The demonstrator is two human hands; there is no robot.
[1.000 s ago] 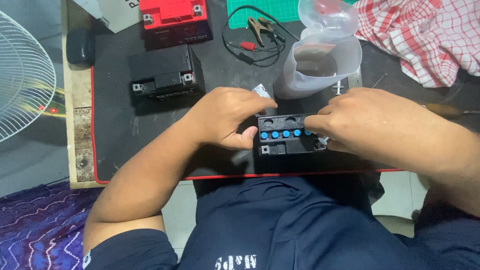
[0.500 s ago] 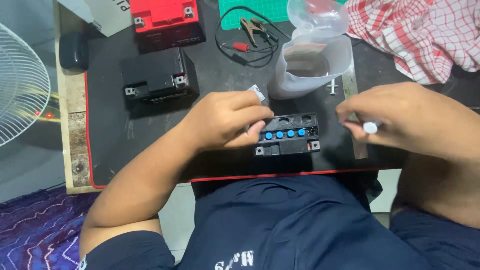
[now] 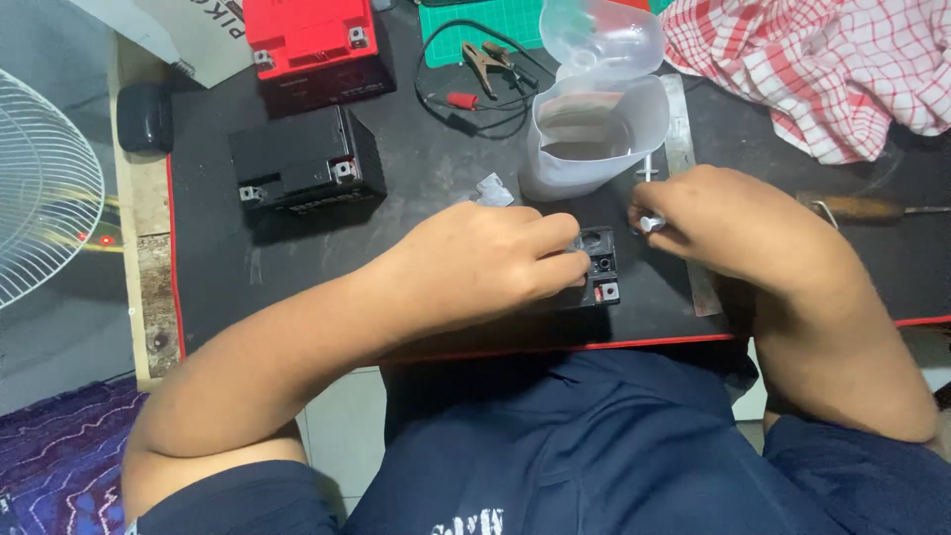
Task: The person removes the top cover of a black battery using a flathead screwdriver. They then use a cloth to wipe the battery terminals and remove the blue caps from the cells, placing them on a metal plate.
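Observation:
A small black battery (image 3: 601, 272) sits at the near edge of the black mat (image 3: 426, 178). My left hand (image 3: 485, 258) lies over most of it with curled fingers gripping its top, so the row of blue caps is hidden. Only the battery's right end shows, with a round opening and a red-marked terminal. My right hand (image 3: 733, 228) hovers just right of the battery and pinches a small white piece (image 3: 649, 224) between its fingertips.
Behind the battery stands a cut-open translucent plastic jug (image 3: 594, 134), next to a metal ruler (image 3: 684, 149). A larger black battery (image 3: 302, 163), a red battery (image 3: 312, 40) and clip leads (image 3: 485, 59) lie further back. A checked cloth (image 3: 822, 69), a tool handle (image 3: 862, 208) and a fan (image 3: 40, 228) flank the mat.
My right hand lifted off the battery and moved right with the small white piece. My left hand slid further over the battery's top, hiding the blue caps.

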